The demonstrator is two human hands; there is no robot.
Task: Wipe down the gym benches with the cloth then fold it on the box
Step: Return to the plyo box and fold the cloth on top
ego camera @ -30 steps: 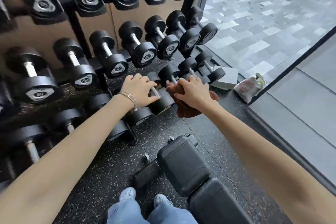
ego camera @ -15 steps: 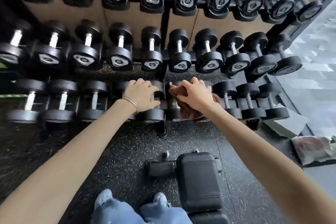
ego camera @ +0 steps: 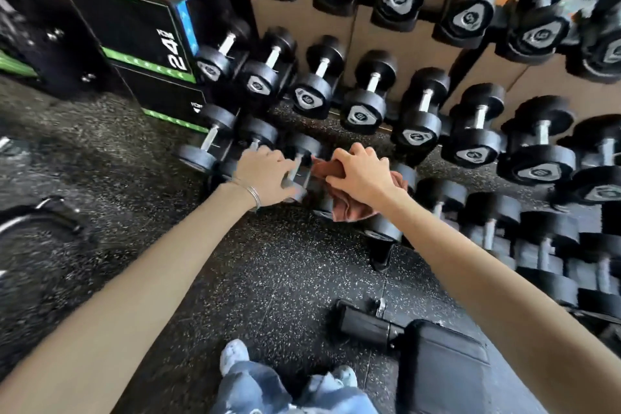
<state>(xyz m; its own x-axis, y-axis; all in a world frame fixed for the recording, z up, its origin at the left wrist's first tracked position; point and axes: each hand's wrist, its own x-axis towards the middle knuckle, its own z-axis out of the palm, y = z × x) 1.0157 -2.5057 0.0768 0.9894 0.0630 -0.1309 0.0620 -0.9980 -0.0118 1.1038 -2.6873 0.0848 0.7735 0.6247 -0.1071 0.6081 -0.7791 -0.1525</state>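
Right hand (ego camera: pixel 361 175) grip clutching brown cloth (ego camera: pixel 349 208) on dumbbell; left hand (ego camera: pixel 265 175) grip around dumbbell handle (ego camera: pixel 295 169) — bottom rack.

I see both arms stretched to the bottom row of the dumbbell rack (ego camera: pixel 369 27). My right hand (ego camera: pixel 361 175) presses the brown cloth (ego camera: pixel 349 208) onto a dumbbell; my left hand (ego camera: pixel 265 175) grips the chrome handle (ego camera: pixel 295 169) just beside it. The black box (ego camera: pixel 134 17) marked 24 stands upper left, the bench (ego camera: pixel 440 370) lower right.

Head view looks steeply down, close over dumbbell rack (ego camera: pixel 386 104) and floor (ego camera: pixel 268 279).
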